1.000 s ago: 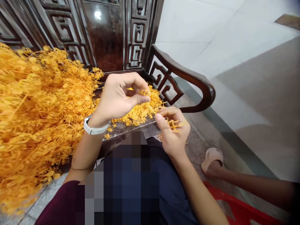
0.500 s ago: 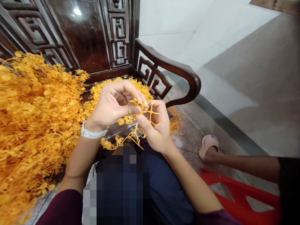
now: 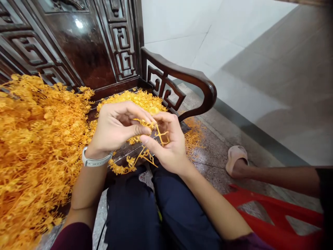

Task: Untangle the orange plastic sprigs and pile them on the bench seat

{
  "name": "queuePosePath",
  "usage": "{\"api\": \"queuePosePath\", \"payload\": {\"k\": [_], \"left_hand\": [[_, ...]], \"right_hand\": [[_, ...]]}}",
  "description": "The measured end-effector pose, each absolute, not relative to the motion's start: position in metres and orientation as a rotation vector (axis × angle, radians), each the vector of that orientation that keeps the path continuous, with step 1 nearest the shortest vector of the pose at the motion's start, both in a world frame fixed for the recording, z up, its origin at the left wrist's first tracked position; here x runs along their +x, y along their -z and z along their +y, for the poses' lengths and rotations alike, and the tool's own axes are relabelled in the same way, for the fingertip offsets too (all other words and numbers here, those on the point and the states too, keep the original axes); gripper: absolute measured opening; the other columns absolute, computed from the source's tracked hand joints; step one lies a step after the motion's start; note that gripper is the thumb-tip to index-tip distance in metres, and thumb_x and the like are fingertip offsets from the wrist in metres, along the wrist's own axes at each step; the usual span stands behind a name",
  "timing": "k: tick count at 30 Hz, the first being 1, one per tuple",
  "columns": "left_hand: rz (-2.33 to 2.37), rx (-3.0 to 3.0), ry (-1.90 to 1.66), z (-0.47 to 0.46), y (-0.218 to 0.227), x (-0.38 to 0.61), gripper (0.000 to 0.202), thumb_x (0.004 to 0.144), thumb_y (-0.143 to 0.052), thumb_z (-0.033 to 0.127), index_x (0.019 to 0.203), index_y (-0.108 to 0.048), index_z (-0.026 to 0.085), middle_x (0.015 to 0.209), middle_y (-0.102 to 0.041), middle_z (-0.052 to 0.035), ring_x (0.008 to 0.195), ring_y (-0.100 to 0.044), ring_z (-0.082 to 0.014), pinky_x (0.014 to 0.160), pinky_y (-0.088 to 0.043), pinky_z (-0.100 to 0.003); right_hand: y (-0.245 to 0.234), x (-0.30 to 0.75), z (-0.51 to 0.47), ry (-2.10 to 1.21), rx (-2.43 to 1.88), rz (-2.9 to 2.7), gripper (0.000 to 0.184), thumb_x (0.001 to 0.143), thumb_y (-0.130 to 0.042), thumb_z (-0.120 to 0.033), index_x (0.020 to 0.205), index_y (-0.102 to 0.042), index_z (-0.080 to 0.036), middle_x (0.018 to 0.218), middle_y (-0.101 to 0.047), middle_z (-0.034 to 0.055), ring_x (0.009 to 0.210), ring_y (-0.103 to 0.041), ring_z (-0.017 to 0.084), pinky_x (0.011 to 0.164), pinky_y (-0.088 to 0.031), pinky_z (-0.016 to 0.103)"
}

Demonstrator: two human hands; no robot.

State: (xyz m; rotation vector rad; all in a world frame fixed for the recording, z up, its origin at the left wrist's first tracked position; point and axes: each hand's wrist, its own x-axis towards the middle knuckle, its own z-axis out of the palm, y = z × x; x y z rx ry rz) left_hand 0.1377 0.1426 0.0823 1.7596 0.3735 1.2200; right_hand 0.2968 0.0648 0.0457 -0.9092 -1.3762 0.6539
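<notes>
My left hand (image 3: 111, 128), with a pale watch band on its wrist, pinches a thin yellow plastic sprig (image 3: 161, 134) between thumb and fingertips. My right hand (image 3: 170, 149) meets it from the other side, fingers curled round the sprig's branched end. Both hands are over the front of a dark wooden bench, above my knees. Below them a loose yellow branched stem (image 3: 147, 156) and a small yellow cluster (image 3: 122, 167) show at the seat's edge. Behind the hands lies a low heap of yellow pieces (image 3: 137, 99). The exact grip of the fingertips is partly hidden.
A tall pile of yellow plastic sprigs (image 3: 41, 149) fills the left side. The bench's curved armrest (image 3: 192, 78) stands at the right. Yellow scraps (image 3: 194, 137) lie on the floor. Another person's foot in a slipper (image 3: 236, 161) and a red plastic stool (image 3: 275, 215) are on the right.
The view has shifted slightly, so the bench back and the piles sit lower. Both hands stay together on the sprig, with the right fingers drawn a little closer around its branched end.
</notes>
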Motion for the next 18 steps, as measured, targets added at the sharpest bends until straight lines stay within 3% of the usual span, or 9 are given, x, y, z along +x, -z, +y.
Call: {"api": "queuePosePath", "payload": {"k": [3, 9, 12, 18], "left_hand": [[0.422, 1.835, -1.267, 0.1424, -0.0811, 0.1362, 0.015, 0.079, -0.093, 0.026, 0.089, -0.083, 0.031, 0.092, -0.083, -0.0016, 0.083, -0.08, -0.02, 0.072, -0.067, -0.032], [0.458, 1.897, -1.299, 0.1406, -0.0827, 0.1316, 0.014, 0.078, -0.094, 0.039, 0.087, -0.085, 0.035, 0.086, -0.083, -0.0021, 0.077, -0.079, -0.022, 0.069, -0.068, -0.035], [0.504, 1.888, -1.323, 0.1397, -0.0837, 0.1317, 0.014, 0.077, -0.094, 0.042, 0.085, -0.085, 0.034, 0.081, -0.081, -0.0016, 0.073, -0.077, -0.0204, 0.065, -0.065, -0.033], [0.51, 1.86, -1.316, 0.1405, -0.0821, 0.1324, 0.022, 0.076, -0.093, 0.05, 0.081, -0.082, 0.031, 0.075, -0.078, -0.0012, 0.065, -0.072, -0.0171, 0.058, -0.059, -0.03]], "right_hand": [[-0.0426, 0.2999, 0.0676, -0.765, -0.918, -1.416, 0.028, 0.094, -0.078, -0.035, 0.115, -0.061, -0.026, 0.103, -0.067, 0.0016, 0.087, -0.064, 0.016, 0.082, -0.056, 0.034], [-0.0455, 0.3022, 0.0703, -0.735, -0.887, -1.518, 0.016, 0.095, -0.075, -0.036, 0.099, -0.066, -0.022, 0.085, -0.061, -0.0016, 0.076, -0.056, 0.014, 0.072, -0.049, 0.03], [-0.049, 0.3032, 0.0689, -0.774, -0.842, -1.529, 0.018, 0.097, -0.074, -0.036, 0.089, -0.065, -0.022, 0.078, -0.057, -0.0036, 0.07, -0.052, 0.012, 0.067, -0.047, 0.028], [-0.049, 0.3047, 0.0665, -0.921, -0.769, -1.52, 0.02, 0.1, -0.069, -0.034, 0.086, -0.062, -0.022, 0.073, -0.052, -0.0047, 0.063, -0.045, 0.01, 0.059, -0.041, 0.025]]}}
